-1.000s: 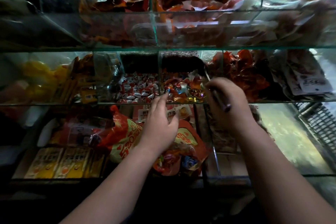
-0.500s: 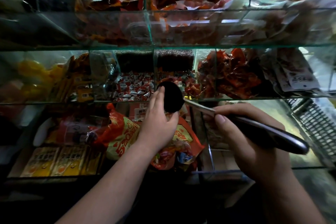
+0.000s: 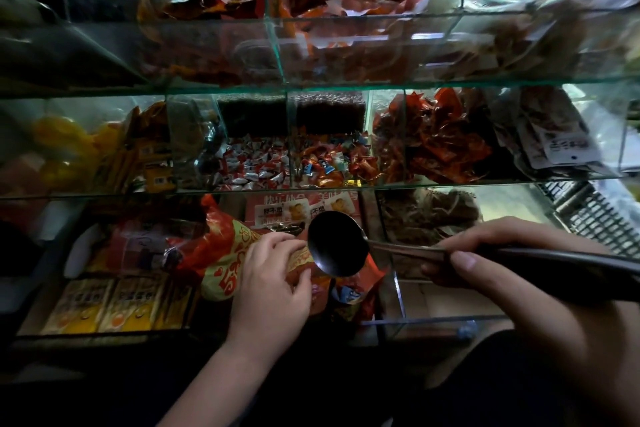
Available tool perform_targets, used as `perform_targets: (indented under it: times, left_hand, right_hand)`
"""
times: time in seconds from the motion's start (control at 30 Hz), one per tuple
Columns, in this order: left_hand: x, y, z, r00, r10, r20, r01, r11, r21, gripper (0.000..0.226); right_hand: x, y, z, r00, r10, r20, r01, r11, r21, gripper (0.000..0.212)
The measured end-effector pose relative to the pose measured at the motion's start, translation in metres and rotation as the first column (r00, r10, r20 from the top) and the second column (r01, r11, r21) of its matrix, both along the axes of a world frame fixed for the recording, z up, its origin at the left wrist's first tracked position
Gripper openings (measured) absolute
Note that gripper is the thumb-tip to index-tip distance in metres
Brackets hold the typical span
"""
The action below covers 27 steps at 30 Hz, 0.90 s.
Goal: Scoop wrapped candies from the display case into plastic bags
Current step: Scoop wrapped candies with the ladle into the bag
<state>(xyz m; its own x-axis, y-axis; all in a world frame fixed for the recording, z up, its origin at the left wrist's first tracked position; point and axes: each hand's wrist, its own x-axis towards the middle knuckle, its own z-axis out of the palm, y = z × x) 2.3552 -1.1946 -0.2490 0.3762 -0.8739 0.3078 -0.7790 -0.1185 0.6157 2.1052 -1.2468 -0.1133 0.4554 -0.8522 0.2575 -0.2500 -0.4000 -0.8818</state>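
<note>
1. Head view looks down into a glass display case [image 3: 450,185] with three shelves split into compartments.
2. Wrapped candies [image 3: 325,163] in mixed colours lie in a compartment at the middle of the middle shelf, against its front edge. Red-and-white candies [image 3: 256,168] fill the compartment just to the left, behind a glass divider.
3. Right hand [image 3: 519,274] is clamped on the black handle of a ladle [image 3: 337,243], thumb on the near side and fingers wrapped over the top. The ladle runs leftward above the bottom shelf, with the dark hollow of its bowl facing the camera.
4. Left hand [image 3: 273,284] has its fingers curled and pinching the crinkled mouth of a plastic bag [image 3: 349,291], just beside the ladle bowl's left rim. A few wrapped candies show through the bag below the bowl.
5. Plastic bag rests at the middle of the bottom shelf, on a red-and-yellow snack packet [image 3: 221,253].
6. Yellow packets [image 3: 104,308] lie in a row at the bottom shelf's front left corner.
7. Red foil wrappers [image 3: 440,142] are heaped in the middle shelf's compartment right of the candies.
8. Wire basket [image 3: 595,218] sits at the right edge, beyond the right hand.
</note>
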Motion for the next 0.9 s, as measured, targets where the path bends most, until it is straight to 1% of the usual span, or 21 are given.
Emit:
perform_targets:
  times: [0.03, 0.07, 0.13, 0.17, 0.2, 0.27, 0.33, 0.37, 0.43, 0.47, 0.53, 0.57, 0.6, 0.67, 0.73, 0.8, 0.83, 0.87, 0.9]
  left_hand:
    - [0.002, 0.001, -0.002, 0.998, 0.059, 0.017, -0.06, 0.997, 0.042, 0.036]
    - [0.005, 0.001, -0.004, 0.995, 0.098, 0.031, -0.101, 0.99, 0.099, 0.034]
    - [0.009, 0.0, -0.007, 0.992, 0.122, 0.04, -0.128, 0.968, 0.217, 0.02]
    - [0.012, -0.002, -0.008, 0.993, 0.119, 0.025, -0.122, 0.956, 0.268, 0.014]
    - [0.013, -0.003, -0.01, 0.994, 0.111, 0.008, -0.108, 0.944, 0.312, 0.016]
    - [0.015, -0.004, -0.012, 0.997, 0.073, -0.029, -0.059, 0.936, 0.347, 0.031]
    - [0.015, -0.006, -0.013, 0.997, 0.037, -0.064, -0.012, 0.938, 0.347, 0.046]
    - [0.016, -0.006, -0.013, 0.997, 0.018, -0.079, 0.012, 0.93, 0.367, 0.055]
    - [0.019, -0.006, -0.014, 0.993, -0.016, -0.114, 0.064, 0.9, 0.43, 0.074]
    - [0.021, -0.005, -0.014, 0.99, -0.032, -0.14, 0.094, 0.885, 0.457, 0.081]
    - [0.025, -0.005, -0.015, 0.979, -0.067, -0.194, 0.157, 0.852, 0.499, 0.092]
    - [0.028, -0.005, -0.016, 0.972, -0.08, -0.219, 0.186, 0.835, 0.519, 0.097]
    - [0.03, -0.005, -0.016, 0.966, -0.092, -0.241, 0.211, 0.819, 0.534, 0.103]
    - [0.035, -0.004, -0.016, 0.962, -0.116, -0.247, 0.237, 0.806, 0.543, 0.115]
    - [0.037, -0.004, -0.016, 0.964, -0.134, -0.228, 0.239, 0.812, 0.533, 0.12]
    - [0.039, -0.002, -0.017, 0.956, -0.133, -0.261, 0.254, 0.822, 0.51, 0.121]
    - [0.039, -0.001, -0.017, 0.948, -0.131, -0.29, 0.267, 0.825, 0.498, 0.121]
    - [0.039, 0.0, -0.018, 0.939, -0.13, -0.317, 0.28, 0.825, 0.49, 0.121]
    - [0.038, 0.001, -0.017, 0.93, -0.131, -0.342, 0.295, 0.822, 0.488, 0.122]
  right_hand:
    - [-0.005, 0.0, -0.004, 0.999, -0.036, -0.03, 0.035, 0.998, -0.047, 0.015]
    - [-0.002, 0.001, -0.004, 0.996, -0.047, -0.079, 0.044, 0.998, -0.039, 0.013]
    - [0.009, -0.004, -0.017, 0.973, -0.055, -0.226, 0.037, 0.996, -0.081, 0.005]
    - [0.016, -0.01, -0.026, 0.956, -0.05, -0.289, 0.033, 0.997, -0.063, 0.006]
    - [0.024, -0.015, -0.035, 0.94, -0.043, -0.338, 0.043, 0.999, -0.01, 0.009]
    - [0.038, -0.022, -0.057, 0.921, 0.012, -0.389, 0.037, 0.992, 0.117, 0.009]
    - [0.054, -0.024, -0.081, 0.899, 0.026, -0.437, 0.058, 0.983, 0.176, 0.005]
    - [0.061, -0.024, -0.092, 0.895, 0.019, -0.446, 0.069, 0.981, 0.179, 0.006]
    - [0.071, -0.023, -0.112, 0.89, 0.013, -0.455, 0.055, 0.989, 0.135, 0.008]
    - [0.075, -0.022, -0.12, 0.878, 0.028, -0.477, 0.02, 0.995, 0.094, 0.007]
    - [0.082, -0.022, -0.132, 0.833, 0.064, -0.549, -0.06, 0.998, 0.025, 0.006]
    - [0.085, -0.023, -0.135, 0.817, 0.069, -0.572, -0.067, 0.997, 0.024, 0.008]
    - [0.087, -0.024, -0.137, 0.813, 0.069, -0.578, -0.048, 0.998, 0.051, 0.009]
    - [0.09, -0.03, -0.138, 0.834, 0.078, -0.546, 0.016, 0.986, 0.165, 0.009]
    - [0.09, -0.039, -0.135, 0.883, 0.067, -0.464, 0.073, 0.958, 0.278, 0.01]
    - [0.088, -0.045, -0.131, 0.945, -0.006, -0.328, 0.137, 0.915, 0.379, 0.01]
    - [0.089, -0.045, -0.131, 0.961, -0.055, -0.271, 0.171, 0.889, 0.425, 0.01]
    - [0.09, -0.044, -0.132, 0.963, -0.097, -0.25, 0.204, 0.87, 0.449, 0.012]
    - [0.093, -0.043, -0.135, 0.958, -0.118, -0.263, 0.229, 0.866, 0.444, 0.012]
